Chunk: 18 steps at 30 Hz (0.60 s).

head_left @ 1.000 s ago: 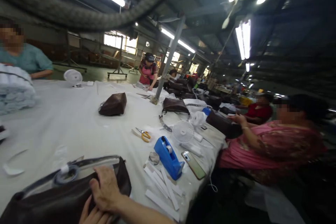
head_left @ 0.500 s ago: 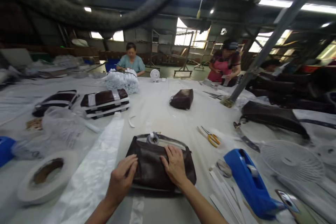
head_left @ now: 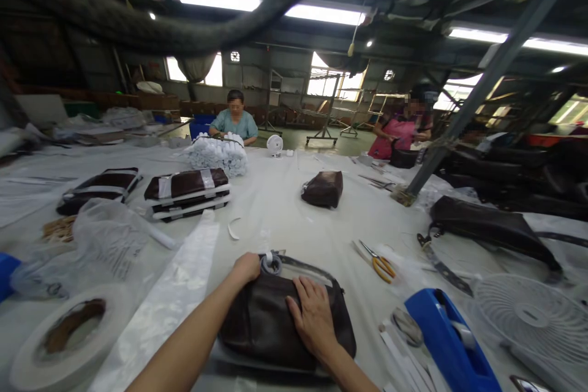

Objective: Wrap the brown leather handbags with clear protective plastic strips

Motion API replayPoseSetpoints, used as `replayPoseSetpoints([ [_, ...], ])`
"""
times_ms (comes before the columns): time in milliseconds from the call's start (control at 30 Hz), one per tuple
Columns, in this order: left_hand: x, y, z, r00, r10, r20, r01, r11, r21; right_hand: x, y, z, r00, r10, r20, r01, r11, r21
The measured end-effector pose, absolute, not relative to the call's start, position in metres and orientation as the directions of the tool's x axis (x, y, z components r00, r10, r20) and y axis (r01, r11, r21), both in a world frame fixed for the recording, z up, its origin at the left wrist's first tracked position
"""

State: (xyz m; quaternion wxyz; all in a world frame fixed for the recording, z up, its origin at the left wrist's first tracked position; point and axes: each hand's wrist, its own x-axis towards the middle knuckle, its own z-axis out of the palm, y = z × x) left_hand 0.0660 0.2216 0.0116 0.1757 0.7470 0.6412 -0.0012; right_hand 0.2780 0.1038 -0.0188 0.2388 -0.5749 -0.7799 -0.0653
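Note:
A dark brown leather bag (head_left: 271, 318) lies flat on the white-covered table in front of me, its top edge lined with a paler strip. My left hand (head_left: 248, 266) is closed at the bag's upper left corner; its fingertips are hidden behind the edge. Just right of that hand sits a grey ring-shaped coil (head_left: 272, 264) with a white band. My right hand (head_left: 315, 312) rests palm down on the bag's front, fingers stretched out.
Yellow-handled scissors (head_left: 380, 264), a blue tape dispenser (head_left: 448, 337) and a white fan (head_left: 533, 315) lie to the right. Leftward are a large tape roll (head_left: 27, 337), plastic wrap (head_left: 103, 233) and stacked brown bags (head_left: 190, 180). Another bag (head_left: 324, 188) stands ahead. Two people work across the table.
My left hand has moved from the bag's left side up to its upper left corner and closed there. My right hand stays spread on the front. The view has shifted slightly.

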Motion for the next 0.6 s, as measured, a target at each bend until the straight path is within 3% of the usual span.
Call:
replayPoseSetpoints([
  [100,0.072,0.244,0.007,0.077,0.927,-0.368,0.984,-0.011,0.179,0.28,0.104,-0.021,-0.227,0.857,0.463,0.922,0.343,-0.182],
  [233,0.076,0.255,-0.002,0.021,0.9,-0.436,0.99,0.042,0.135,0.281,0.105,-0.025,-0.196,0.853,0.484,0.912,0.34,-0.231],
  [600,0.082,0.26,-0.029,-0.026,0.938,-0.346,0.974,0.102,0.202,0.281,0.102,-0.02,-0.123,0.862,0.492,0.877,0.326,-0.353],
])
